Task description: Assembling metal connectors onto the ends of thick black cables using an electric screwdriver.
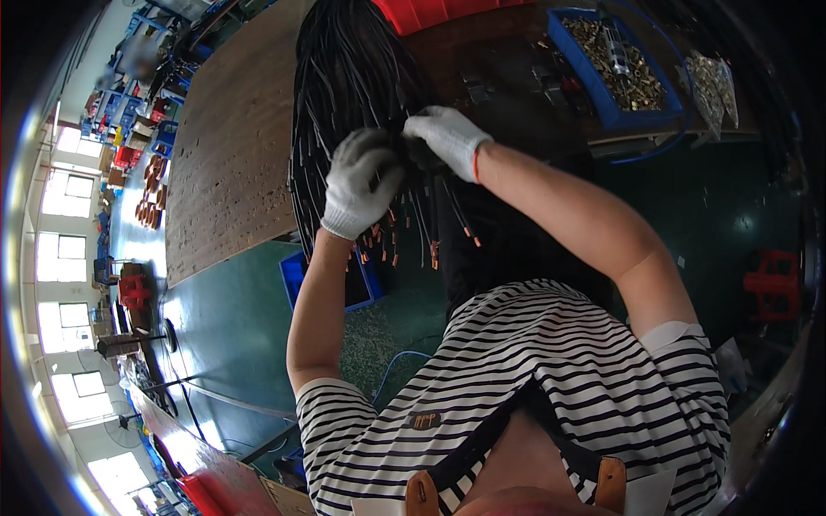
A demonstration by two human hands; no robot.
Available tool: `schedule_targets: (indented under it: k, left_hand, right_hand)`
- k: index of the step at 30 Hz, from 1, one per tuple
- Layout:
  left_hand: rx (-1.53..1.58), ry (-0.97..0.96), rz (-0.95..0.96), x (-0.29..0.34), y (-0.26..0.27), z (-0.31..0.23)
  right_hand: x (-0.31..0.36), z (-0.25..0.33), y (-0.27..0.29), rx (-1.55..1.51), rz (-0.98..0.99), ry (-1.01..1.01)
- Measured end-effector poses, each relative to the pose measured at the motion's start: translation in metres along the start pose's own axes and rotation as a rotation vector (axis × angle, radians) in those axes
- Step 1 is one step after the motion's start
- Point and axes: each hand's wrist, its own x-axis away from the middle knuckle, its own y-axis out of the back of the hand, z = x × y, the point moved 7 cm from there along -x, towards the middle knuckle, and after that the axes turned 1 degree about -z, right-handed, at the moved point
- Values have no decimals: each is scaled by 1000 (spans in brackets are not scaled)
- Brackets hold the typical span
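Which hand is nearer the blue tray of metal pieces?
Right. The right hand is at the black cables, left of the tray; the left hand is farther left, over the cables.

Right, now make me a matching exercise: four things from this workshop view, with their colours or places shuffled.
1. Cables
2. Right hand
3. Brass-coloured pieces
4. Stool

A. In a blue tray
B. In a white glove with a red cuff edge
C. Red, at the far right
D. Black, with copper-coloured ends

Pairs: 1-D, 2-B, 3-A, 4-C.
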Motion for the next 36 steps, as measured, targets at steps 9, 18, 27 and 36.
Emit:
schedule_targets:
  k: [9, 18, 27, 36]
  left_hand:
    - [-267, -366, 2, -99, -21, -42]
    - [-333, -349, 295, -111, -5, -19]
    - [-321, -77, 417, -96, -16, 18]
    - [-43, 89, 494, -159, -115, 19]
  right_hand:
    - [39, 73, 40, 655, 232, 193]
    - [77, 104, 76, 1306, 124, 568]
    - [17, 75, 71, 1516, -22, 666]
    - [-16, 124, 130, 1930, 35, 834]
